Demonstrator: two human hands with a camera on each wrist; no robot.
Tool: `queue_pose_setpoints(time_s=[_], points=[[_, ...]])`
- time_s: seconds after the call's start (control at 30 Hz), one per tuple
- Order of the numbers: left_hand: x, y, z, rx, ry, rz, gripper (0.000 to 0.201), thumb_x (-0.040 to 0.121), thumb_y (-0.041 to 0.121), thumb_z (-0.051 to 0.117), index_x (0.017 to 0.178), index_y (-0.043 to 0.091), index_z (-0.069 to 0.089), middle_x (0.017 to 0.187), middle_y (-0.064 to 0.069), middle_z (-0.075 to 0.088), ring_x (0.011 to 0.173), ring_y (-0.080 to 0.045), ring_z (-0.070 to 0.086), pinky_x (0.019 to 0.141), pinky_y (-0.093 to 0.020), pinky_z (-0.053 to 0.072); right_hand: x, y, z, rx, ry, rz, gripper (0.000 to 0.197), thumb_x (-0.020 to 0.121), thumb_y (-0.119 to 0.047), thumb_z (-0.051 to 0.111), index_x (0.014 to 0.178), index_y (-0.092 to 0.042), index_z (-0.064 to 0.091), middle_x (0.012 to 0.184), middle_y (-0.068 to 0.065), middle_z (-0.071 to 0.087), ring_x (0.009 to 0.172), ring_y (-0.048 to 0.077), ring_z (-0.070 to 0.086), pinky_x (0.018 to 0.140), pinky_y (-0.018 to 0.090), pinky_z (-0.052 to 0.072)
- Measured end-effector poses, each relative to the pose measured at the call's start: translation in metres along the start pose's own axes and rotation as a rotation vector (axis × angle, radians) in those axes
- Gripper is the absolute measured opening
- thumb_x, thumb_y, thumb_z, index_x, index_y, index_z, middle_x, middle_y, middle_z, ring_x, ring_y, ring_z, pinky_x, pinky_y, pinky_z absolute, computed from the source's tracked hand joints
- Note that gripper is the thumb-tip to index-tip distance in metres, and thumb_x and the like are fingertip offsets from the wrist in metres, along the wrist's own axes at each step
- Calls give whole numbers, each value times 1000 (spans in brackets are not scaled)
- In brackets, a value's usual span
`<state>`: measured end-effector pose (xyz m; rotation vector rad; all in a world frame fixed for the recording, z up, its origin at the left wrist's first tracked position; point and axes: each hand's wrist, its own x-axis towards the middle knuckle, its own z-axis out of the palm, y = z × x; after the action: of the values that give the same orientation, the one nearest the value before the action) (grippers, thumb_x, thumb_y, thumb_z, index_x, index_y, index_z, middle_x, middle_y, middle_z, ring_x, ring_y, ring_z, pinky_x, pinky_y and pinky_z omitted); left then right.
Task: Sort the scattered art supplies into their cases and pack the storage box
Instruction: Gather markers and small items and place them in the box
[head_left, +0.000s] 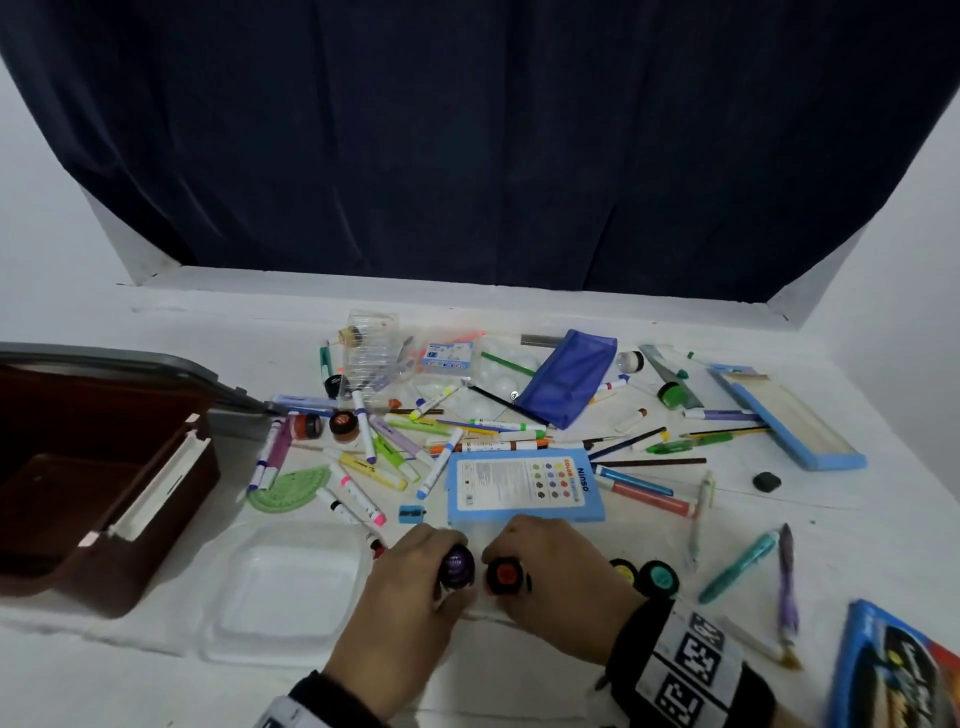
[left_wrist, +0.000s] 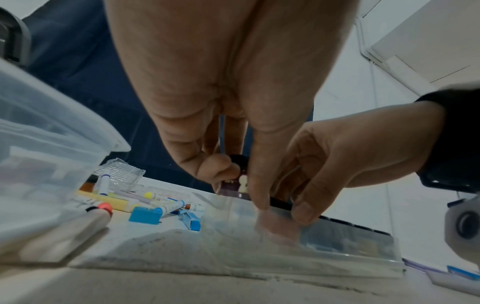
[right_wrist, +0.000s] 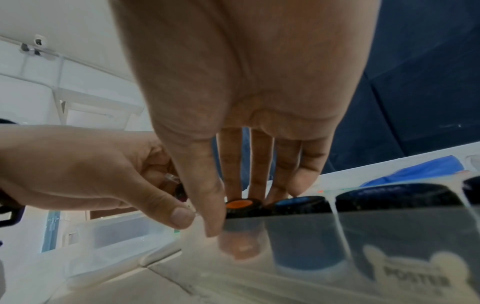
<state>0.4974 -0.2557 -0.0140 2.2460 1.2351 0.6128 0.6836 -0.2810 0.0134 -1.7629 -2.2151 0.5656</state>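
Observation:
My left hand grips a purple paint jar near the table's front edge; in the left wrist view its fingers curl round the dark jar. Beside it, my right hand holds an orange-lidded paint jar. That orange jar stands at the end of a row in a clear paint case, next to a blue-lidded jar. My right thumb presses the case's front wall. Yellow-lidded and teal-lidded jars sit to the right.
An open brown storage box stands at the left, with a clear plastic tray beside it. Markers, pens, a blue pouch, a blue marker case and a green protractor lie scattered behind my hands.

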Motion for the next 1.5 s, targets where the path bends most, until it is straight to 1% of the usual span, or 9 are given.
queue_pose_setpoints(time_s=[0.27,0.37,0.5,0.7,0.83,1.03,1.2,1.33,1.5], points=[[5,-6,5,0,6,126,29,76,13,76,100,25,67,91,13,61,77,-2,52,68,-10,37,-2,2,0,-37,-19,51,10,86,-30,64,93,-24,69,88,-5,67,79,10,59,74,28,51],[5,-9,7,16,-6,144,31,77,18,76,103,28,66,91,14,63,75,1,50,69,-8,35,-4,5,0,-5,-22,62,12,87,-30,67,99,-28,69,92,-9,68,83,8,60,77,26,51],[7,-4,7,3,-25,141,25,80,20,76,99,30,63,84,20,59,70,6,51,66,-7,40,-1,8,0,-23,-35,72,18,85,-30,69,103,-29,68,96,-9,68,88,11,62,80,34,55],[9,-1,8,-9,-65,92,17,85,28,72,95,30,58,81,17,61,74,-3,56,65,-13,41,6,11,-11,-33,-127,55,27,82,-42,74,106,-31,68,102,-10,68,91,10,62,84,32,54],[2,-5,11,20,-61,65,37,74,27,77,109,24,66,93,12,66,75,0,53,66,-5,34,9,13,-15,-43,-163,33,33,81,-44,75,110,-30,67,106,-9,68,93,11,62,85,34,54],[2,-5,7,9,-76,46,45,66,22,75,109,29,63,92,10,69,80,-1,52,74,-5,34,14,18,-20,-58,-206,-20,32,80,-47,73,105,-28,68,101,-8,69,89,13,64,81,35,54],[2,4,2,44,-75,14,43,73,39,68,114,26,68,101,12,70,92,-1,56,80,3,33,15,25,-22,5,-217,-47,43,77,-56,73,111,-29,67,104,-10,69,92,9,63,83,35,54],[16,19,-10,54,-6,22,34,86,39,72,118,39,62,96,24,60,84,2,56,70,-4,38,9,35,-38,129,-46,-29,37,83,-56,66,113,-33,64,104,-15,66,89,1,62,82,29,53],[49,47,-16,-59,119,43,19,90,42,65,108,40,60,86,14,61,76,-11,59,63,-10,39,6,62,-67,250,275,14,13,87,-33,71,100,-30,69,83,-15,69,74,1,66,70,23,54]])
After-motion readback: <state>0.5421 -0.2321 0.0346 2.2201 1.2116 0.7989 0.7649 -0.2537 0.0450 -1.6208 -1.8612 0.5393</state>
